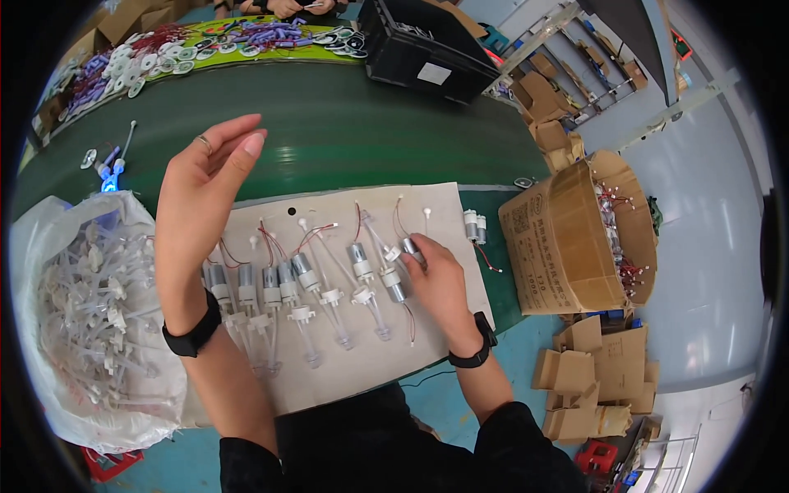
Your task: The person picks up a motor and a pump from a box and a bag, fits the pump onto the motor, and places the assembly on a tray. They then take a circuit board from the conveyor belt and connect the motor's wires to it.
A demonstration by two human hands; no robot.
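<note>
My left hand (205, 185) is raised over the far left part of a beige board (427, 345), its fingers stretched out and nothing visible in them. On the right of the board my right hand (441, 283) closes its thumb and fingers on a small silver motor pump (412, 249); part of it is hidden by the fingers. Beside that hand lies another motor pump (393, 283) with red and black wires. A row of similar silver-and-white motor pumps (304, 271) runs to the left, with clear plastic tubes and white fittings (331, 297) below them.
A plastic bag of clear tube parts (107, 411) sits at the left. Two motor pumps (475, 226) lie right of the board, near a cardboard box (551, 246) of wired parts. Across the green belt (345, 123) stand a black bin (394, 66) and piles of parts; another person's hands (288, 6) work there.
</note>
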